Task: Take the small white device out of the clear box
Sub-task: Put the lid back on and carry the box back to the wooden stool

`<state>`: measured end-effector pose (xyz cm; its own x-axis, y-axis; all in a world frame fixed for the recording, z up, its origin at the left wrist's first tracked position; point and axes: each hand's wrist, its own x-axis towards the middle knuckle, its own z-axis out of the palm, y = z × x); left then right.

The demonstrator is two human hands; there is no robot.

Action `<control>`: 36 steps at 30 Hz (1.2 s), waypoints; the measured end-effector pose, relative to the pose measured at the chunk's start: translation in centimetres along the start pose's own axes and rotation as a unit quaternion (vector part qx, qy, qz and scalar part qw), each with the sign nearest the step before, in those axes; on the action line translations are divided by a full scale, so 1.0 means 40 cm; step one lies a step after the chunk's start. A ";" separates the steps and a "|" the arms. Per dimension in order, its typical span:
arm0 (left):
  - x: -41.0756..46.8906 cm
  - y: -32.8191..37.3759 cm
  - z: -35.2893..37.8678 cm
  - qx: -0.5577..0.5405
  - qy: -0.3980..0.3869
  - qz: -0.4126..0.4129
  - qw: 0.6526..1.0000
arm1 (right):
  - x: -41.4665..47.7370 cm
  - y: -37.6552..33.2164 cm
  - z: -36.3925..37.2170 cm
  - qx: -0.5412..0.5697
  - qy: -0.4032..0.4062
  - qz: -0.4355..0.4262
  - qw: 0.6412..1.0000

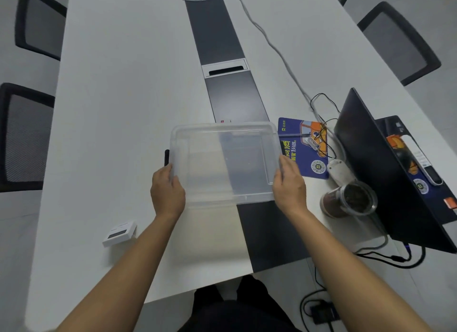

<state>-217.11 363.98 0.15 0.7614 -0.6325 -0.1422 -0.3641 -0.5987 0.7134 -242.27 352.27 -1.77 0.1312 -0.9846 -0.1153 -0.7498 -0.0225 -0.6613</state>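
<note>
We are gripping the empty clear box [223, 163] by its side walls, left hand [167, 188] and right hand [289, 186] each clasping one, probably lifting it clear, since the white device [119, 233] is already lying on the table [118, 97] left of it.

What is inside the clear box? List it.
Nothing shows inside the clear box: through its floor only the table and its dark strip appear. The white device lies outside, on the table. The left hand and right hand cover the side edges.
</note>
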 end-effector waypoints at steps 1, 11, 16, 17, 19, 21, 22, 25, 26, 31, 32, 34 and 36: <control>-0.014 -0.008 -0.001 -0.001 0.000 -0.003 1.000 | -0.015 0.006 0.000 0.003 0.003 0.003 1.000; -0.150 -0.093 -0.010 0.002 0.011 0.029 1.000 | -0.143 0.063 -0.048 0.026 0.043 0.038 0.998; -0.130 -0.101 -0.002 0.026 0.006 -0.033 0.999 | -0.114 0.079 -0.039 0.092 -0.013 0.175 0.980; -0.125 -0.099 -0.002 -0.002 -0.011 -0.074 0.997 | -0.105 0.082 -0.039 0.135 -0.039 0.211 0.967; -0.119 -0.099 0.004 -0.075 -0.043 -0.164 0.983 | -0.097 0.089 -0.033 0.186 -0.062 0.242 0.950; -0.119 -0.101 0.011 -0.082 -0.037 -0.193 0.977 | -0.103 0.085 -0.027 0.172 -0.031 0.221 0.960; -0.120 -0.101 0.011 -0.064 -0.026 -0.181 0.981 | -0.109 0.078 -0.025 0.145 -0.001 0.201 0.969; -0.123 -0.086 0.005 -0.005 -0.007 -0.119 0.993 | -0.124 0.055 -0.027 0.065 0.058 0.140 0.986; -0.125 -0.079 0.004 0.007 -0.015 -0.104 0.994 | -0.125 0.051 -0.028 0.054 0.053 0.132 0.988; -0.141 -0.071 0.013 0.013 -0.031 -0.079 0.996 | -0.115 0.050 -0.035 0.000 0.047 0.091 0.995; -0.142 -0.069 0.016 0.003 -0.028 -0.080 0.996 | -0.114 0.050 -0.037 -0.008 0.056 0.080 0.995; -0.142 -0.071 0.020 -0.010 -0.025 -0.085 0.996 | -0.115 0.051 -0.039 -0.022 0.069 0.061 0.996; -0.143 -0.071 0.022 -0.013 -0.019 -0.084 0.996 | -0.115 0.050 -0.041 -0.030 0.074 0.051 0.996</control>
<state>-220.90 368.88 -1.68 0.7896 -0.5426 -0.2865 -0.2184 -0.6849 0.6952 -245.42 356.48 -1.35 -0.0407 -0.9970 -0.0654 -0.7925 0.0721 -0.6056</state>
